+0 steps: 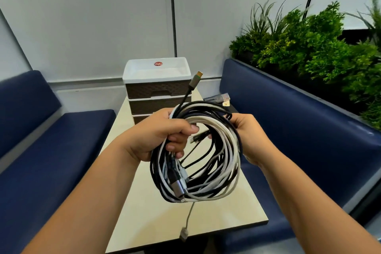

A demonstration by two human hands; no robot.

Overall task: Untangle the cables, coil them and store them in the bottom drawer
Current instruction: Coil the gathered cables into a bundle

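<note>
A round bundle of black and white cables hangs in the air above the table. My left hand grips its upper left side with the fingers curled round the strands. My right hand holds the upper right side. One plug sticks up above the bundle, another plug points right, and a thin cable end dangles below. A small drawer unit with a white top and brown drawer fronts stands at the table's far end. Its lowest drawer is mostly hidden behind my left hand.
The light wooden table is narrow and runs away from me. Blue padded benches flank it on both sides. Green plants fill a planter behind the right bench. A pale wall stands behind the drawer unit.
</note>
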